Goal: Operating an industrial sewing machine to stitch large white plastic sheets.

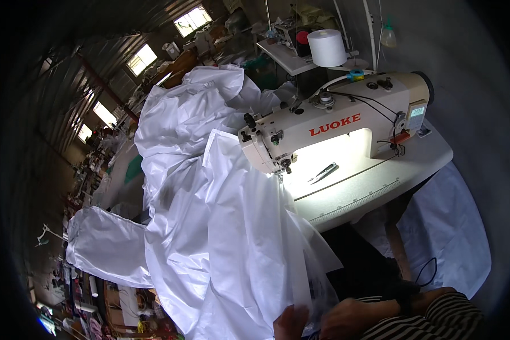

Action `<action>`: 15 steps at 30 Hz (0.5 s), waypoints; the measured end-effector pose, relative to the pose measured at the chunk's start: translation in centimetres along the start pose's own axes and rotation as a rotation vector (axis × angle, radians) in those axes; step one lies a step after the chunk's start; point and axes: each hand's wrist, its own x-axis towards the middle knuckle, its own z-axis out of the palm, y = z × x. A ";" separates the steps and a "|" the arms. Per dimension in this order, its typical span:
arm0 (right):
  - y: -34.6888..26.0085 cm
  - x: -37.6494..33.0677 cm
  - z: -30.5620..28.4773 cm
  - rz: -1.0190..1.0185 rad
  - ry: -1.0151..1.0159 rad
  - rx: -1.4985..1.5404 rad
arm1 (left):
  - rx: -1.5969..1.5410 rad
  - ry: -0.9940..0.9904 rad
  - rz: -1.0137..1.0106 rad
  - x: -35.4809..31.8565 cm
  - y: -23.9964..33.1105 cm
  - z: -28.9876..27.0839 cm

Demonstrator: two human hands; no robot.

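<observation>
A large white fabric sheet (232, 226) spills in folds over the sewing machine's table and down toward me. Its right-hand edge passes by the needle area of a white sewing machine (300, 133). At the lower edge, my left hand (292, 322) is closed on the near end of the fabric. Just right of it, my right hand (351, 318) is curled closed at the same edge, its fingertips partly hidden. My right arm has a striped sleeve and a dark wristband. Small thread snips (324, 173) lie on the lit machine bed, away from both hands.
A white thread cone (327, 48) stands behind the machine. More white fabric (450, 232) hangs below the table at the right. A small control panel (416, 116) sits on the machine's right end. Cluttered shelves and materials (124, 309) fill the lower left.
</observation>
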 end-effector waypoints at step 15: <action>5.4 0.4 -4.5 0.380 0.591 0.659 | 0.012 0.405 -0.046 1.6 1.6 -3.6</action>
